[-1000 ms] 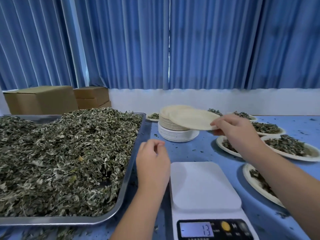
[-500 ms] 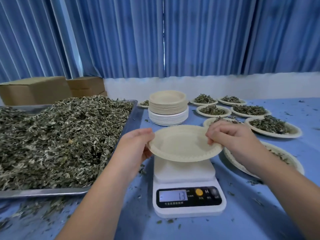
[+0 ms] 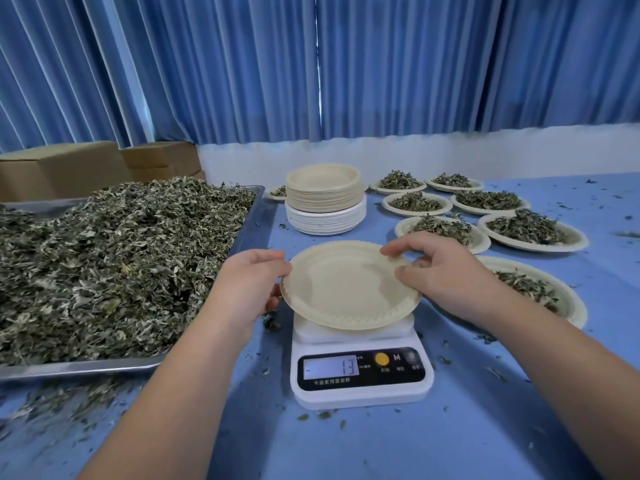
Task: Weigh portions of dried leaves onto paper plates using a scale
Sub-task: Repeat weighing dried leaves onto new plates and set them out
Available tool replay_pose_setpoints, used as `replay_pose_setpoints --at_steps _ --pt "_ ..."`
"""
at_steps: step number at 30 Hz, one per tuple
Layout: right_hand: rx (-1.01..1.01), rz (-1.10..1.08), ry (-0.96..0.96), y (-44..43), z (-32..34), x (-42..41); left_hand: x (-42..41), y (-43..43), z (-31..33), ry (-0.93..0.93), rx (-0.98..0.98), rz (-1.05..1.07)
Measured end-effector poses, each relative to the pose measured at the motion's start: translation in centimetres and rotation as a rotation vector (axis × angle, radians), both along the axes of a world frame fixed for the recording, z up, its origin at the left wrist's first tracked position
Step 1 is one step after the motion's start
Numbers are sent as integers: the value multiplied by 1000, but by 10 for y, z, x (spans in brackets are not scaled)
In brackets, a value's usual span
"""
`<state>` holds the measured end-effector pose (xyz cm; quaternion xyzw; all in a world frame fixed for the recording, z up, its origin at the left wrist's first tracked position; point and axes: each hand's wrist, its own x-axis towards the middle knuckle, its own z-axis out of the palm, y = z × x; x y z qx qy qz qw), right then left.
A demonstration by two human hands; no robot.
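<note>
1. Both hands grasp one empty paper plate (image 3: 346,289) by its rim. The left hand (image 3: 249,289) pinches the left edge with the thumb on top, and the right hand (image 3: 440,271) pinches the far right edge between thumb and forefinger.
2. The plate sits over the platform of the scale (image 3: 360,375), tilted with its near edge lowest. I cannot tell whether it touches the platform.
3. Risk: the plate is wider than the platform, so if it is set off-centre it would likely tip once leaves pile up on one side.
4. Risk: the display (image 3: 330,367) reads 13 with a dash at its left. If that number is not at zero once the plate is down, the portion would probably come out wrong.
5. Risk: the nearest filled plate (image 3: 540,292) lies just beside the scale on the right. A rim leaning on it would take weight off the reading.
6. Risk: two thin plates may be stuck together in this pinch, though I cannot tell.
7. On the left, a metal tray (image 3: 86,367) is heaped with dried leaves (image 3: 104,265), and loose bits lie scattered on the blue table (image 3: 450,427).
8. Behind the scale stands a stack of plates (image 3: 325,199), beige ones on top of white ones, with the top plate empty.
9. Further filled plates (image 3: 530,230) lie at the right rear, each holding a mound of leaves. One more shows just left of the stack.
</note>
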<state>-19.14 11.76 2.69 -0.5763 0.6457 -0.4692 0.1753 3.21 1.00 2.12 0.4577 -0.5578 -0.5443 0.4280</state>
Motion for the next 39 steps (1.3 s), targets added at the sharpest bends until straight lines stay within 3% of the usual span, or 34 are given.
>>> replay_pose_setpoints --at_steps 13,39 --pt "50 -43 204 -1 -2 -9 -4 -1 0 -165 17 21" --pt "-99 -212 134 -1 0 -4 -3 -2 -15 -309 -151 87"
